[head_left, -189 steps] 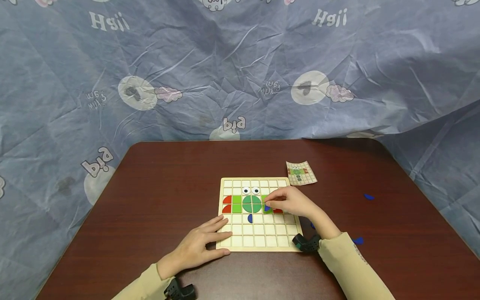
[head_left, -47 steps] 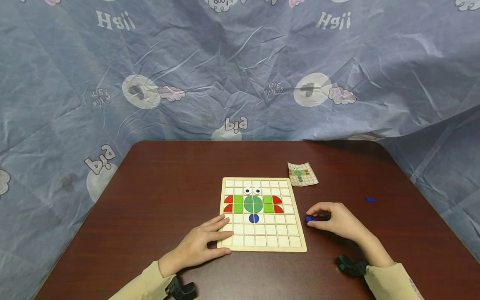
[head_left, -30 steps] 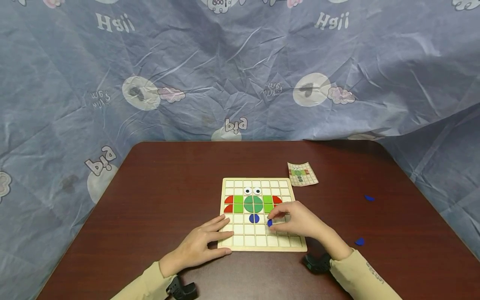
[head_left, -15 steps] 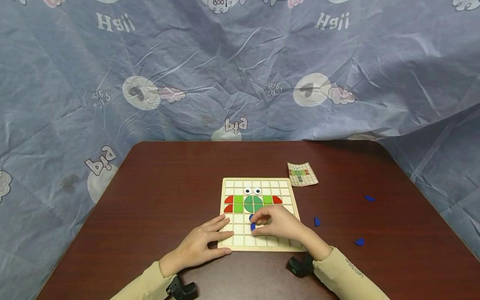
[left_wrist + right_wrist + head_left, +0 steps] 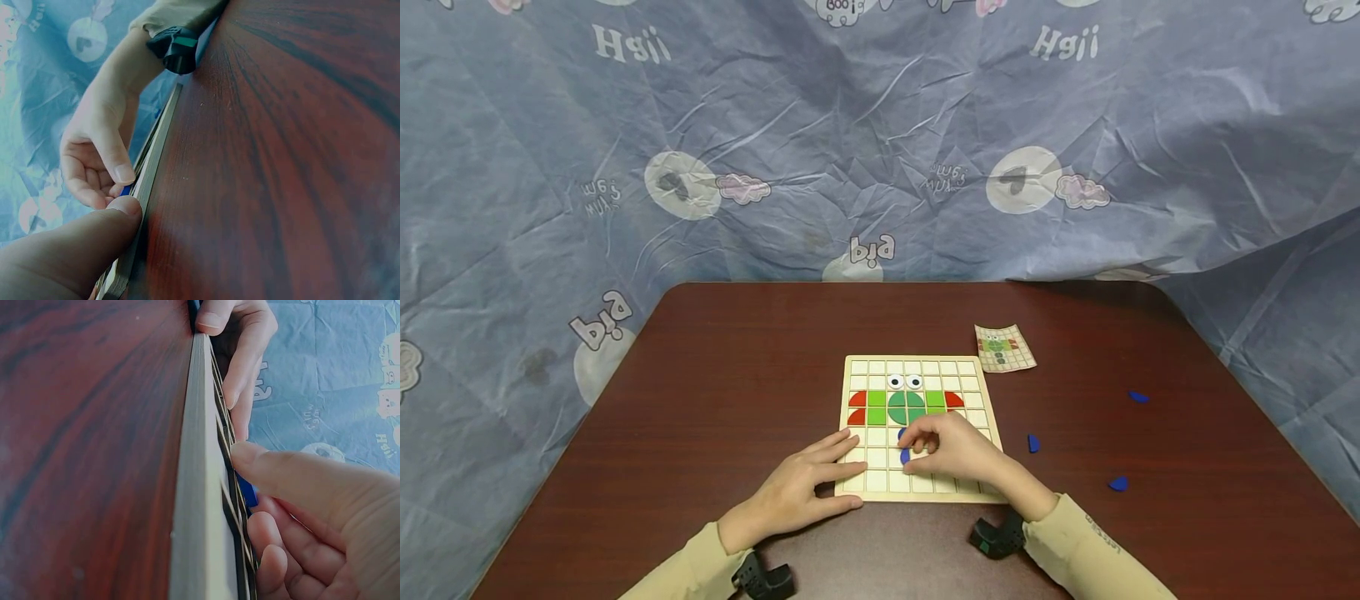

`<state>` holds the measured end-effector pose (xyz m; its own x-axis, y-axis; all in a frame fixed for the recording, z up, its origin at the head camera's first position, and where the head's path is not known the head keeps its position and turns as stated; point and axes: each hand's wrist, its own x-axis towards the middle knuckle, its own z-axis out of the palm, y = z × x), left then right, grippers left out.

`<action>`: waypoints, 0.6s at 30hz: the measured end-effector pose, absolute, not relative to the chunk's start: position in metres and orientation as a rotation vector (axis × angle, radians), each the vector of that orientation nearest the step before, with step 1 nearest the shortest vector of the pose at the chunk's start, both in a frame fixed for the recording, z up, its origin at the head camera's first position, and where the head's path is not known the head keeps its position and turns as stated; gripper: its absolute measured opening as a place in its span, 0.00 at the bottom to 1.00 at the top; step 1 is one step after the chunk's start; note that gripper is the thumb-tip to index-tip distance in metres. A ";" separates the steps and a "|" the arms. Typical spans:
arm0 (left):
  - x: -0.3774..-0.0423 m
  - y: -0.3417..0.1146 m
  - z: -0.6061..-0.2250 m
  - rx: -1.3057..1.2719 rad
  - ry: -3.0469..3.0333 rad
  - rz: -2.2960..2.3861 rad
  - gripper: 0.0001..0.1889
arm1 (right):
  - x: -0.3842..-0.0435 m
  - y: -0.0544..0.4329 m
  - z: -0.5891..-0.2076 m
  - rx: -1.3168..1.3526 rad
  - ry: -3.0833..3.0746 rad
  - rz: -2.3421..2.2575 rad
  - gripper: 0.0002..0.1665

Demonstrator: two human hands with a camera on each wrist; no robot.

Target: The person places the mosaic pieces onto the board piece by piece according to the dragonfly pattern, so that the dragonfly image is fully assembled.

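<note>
A cream grid board (image 5: 872, 492) lies on the table, with red, green and blue tiles and two eye tiles (image 5: 905, 382) set in its cells. My right hand (image 5: 951, 450) is over the board's middle, thumb and forefinger pinching a blue half-round tile (image 5: 905, 457) in the row just below another blue tile (image 5: 901, 434). In the right wrist view, the held blue tile (image 5: 248, 490) shows between thumb and fingers, close to the board's surface. My left hand (image 5: 793, 487) rests with spread fingers on the board's left edge.
A small printed card (image 5: 1004, 348) with a picture of a coloured grid figure lies beyond the board's upper right corner. To the right are three loose blue tiles, one near the board (image 5: 1033, 443). A patterned blue cloth (image 5: 850, 150) hangs behind the brown table (image 5: 752, 350).
A second blue half-round was added, making a circle beneath the green one. My right hand then took another blue tile from right of the board and carried it left. The left hand stayed put.
</note>
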<state>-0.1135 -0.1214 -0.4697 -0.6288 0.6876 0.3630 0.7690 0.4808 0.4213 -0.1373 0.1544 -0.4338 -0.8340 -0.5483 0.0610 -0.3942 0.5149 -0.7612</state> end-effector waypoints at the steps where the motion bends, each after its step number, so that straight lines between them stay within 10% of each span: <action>1: -0.114 -0.121 -0.470 -1.275 -2.578 -0.846 0.24 | -0.137 0.154 -0.434 -0.811 2.569 -1.219 0.12; 18: -0.114 -0.121 -0.470 -1.283 -2.573 -0.846 0.24 | -0.138 0.154 -0.438 -0.829 2.578 -1.226 0.11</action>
<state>-0.1137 -0.1214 -0.4697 -0.6252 0.6903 0.3642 0.7717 0.4771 0.4205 -0.1376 0.1539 -0.4383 -0.8311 -0.5500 0.0825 -0.4111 0.5077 -0.7572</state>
